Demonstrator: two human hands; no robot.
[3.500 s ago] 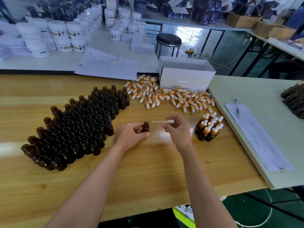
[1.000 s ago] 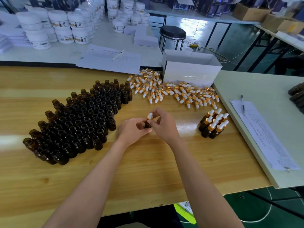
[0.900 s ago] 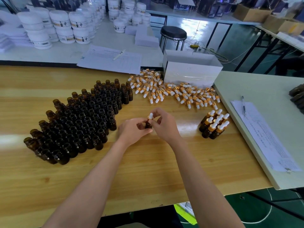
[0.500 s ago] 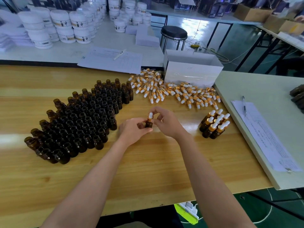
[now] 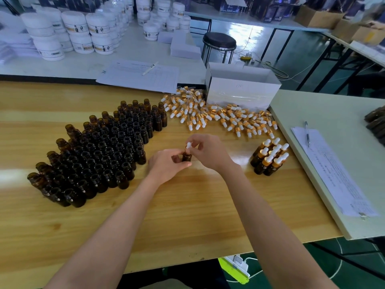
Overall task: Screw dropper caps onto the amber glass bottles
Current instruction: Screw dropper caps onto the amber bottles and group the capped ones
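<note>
At the middle of the wooden table point(image 5: 187, 215), my left hand point(image 5: 166, 166) grips a small amber bottle point(image 5: 186, 157) upright. My right hand point(image 5: 210, 152) pinches the dropper cap point(image 5: 188, 146) seated on that bottle's neck; its white bulb sticks up between my fingers. To the left stands a dense block of several open amber bottles point(image 5: 100, 151). A loose heap of gold-and-white dropper caps point(image 5: 218, 116) lies behind my hands. Several capped bottles point(image 5: 269, 158) stand in a cluster at the right.
A white open box point(image 5: 241, 88) sits behind the cap heap. A pale side table point(image 5: 333, 113) at the right carries a paper sheet point(image 5: 333, 174) and a pen point(image 5: 307, 133). White jars point(image 5: 83, 32) and papers point(image 5: 139, 76) fill the back table. A black stool point(image 5: 219, 41) stands beyond.
3.5 s ago my right hand held the dropper apart from the bottle. The dropper now sits in the bottle and my right fingers have shifted round the cap over the last second.
</note>
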